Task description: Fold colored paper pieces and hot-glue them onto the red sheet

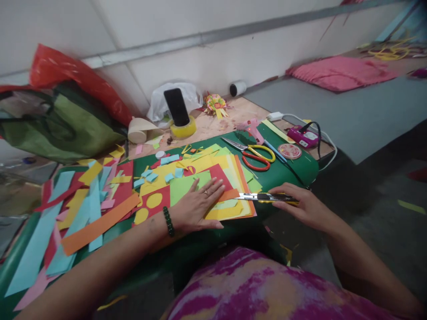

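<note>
Utility knife (pixel 258 197) in right hand (pixel 302 203)

A makeshift paper-craft workspace; whether it belongs to a home or a workshop is unclear.
The green-covered counter (pixel 308 168) carries flat sheets of coloured paper (pixel 191 186), loose orange, blue and pink paper strips (pixel 100 226), a yellow-and-black metal-bladed utility knife (pixel 263 197), red-and-yellow-handled metal scissors (pixel 246 148) and a pink plastic glue gun (pixel 255 132); behind it, a multicoloured ribbon-like rosette (pixel 216 104) lies near a plain white wall (pixel 213 62).
</note>
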